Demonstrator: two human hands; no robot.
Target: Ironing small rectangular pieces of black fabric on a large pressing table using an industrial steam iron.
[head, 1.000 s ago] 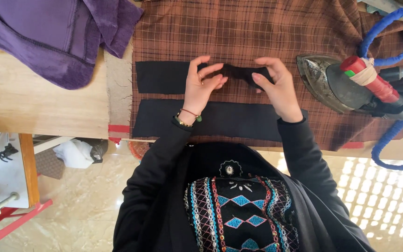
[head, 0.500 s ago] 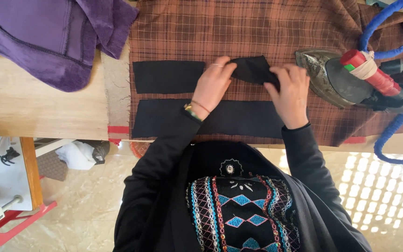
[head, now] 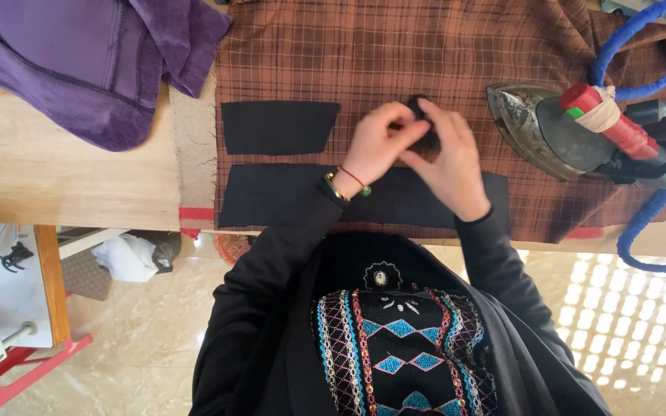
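- While both hands meet over the brown plaid cloth (head: 395, 54), the left hand (head: 379, 142) and the right hand (head: 445, 158) pinch together on the right end of the upper black fabric strip (head: 279, 127), fingers closed on a bunched fold of it.
- That strip lies flat on the plaid, its long axis running left to right along the table; its free left end points toward the purple velvet garment (head: 79, 62), and its right end is gathered up under the fingertips.
- Just below it, apart by a narrow band of plaid, a longer black fabric strip (head: 271, 196) lies parallel, with both wrists resting across it.
- Right of the hands, near but not touching, an iron (head: 572, 131) with a red handle sits on the plaid, blue hose (head: 657, 208) looping around it.
- Bare wooden table (head: 63, 185) shows at the left.
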